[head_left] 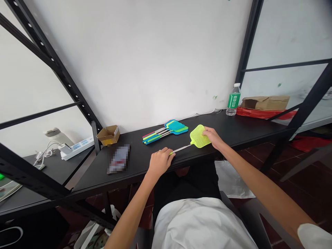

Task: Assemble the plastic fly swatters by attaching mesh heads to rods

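Note:
A lime-green plastic fly swatter (197, 137) lies across the black shelf top (103, 176) in front of me. My left hand (160, 162) closes over the end of its thin metal handle (181, 148), with the green tip showing past the fingers. My right hand (212, 136) grips the edge of the mesh head. Just beyond the head lies a small overlapping pile of fly swatters (166, 131) in blue and teal, with red, yellow and green handle ends. Neither hand touches that pile.
On the shelf are a small open cardboard box (108, 135), a pixelated packet (119, 159), a water bottle (233, 99), and a brown cardboard package (265, 103) on red plastic. Black rack uprights (311, 100) stand at both sides, with a white wall behind.

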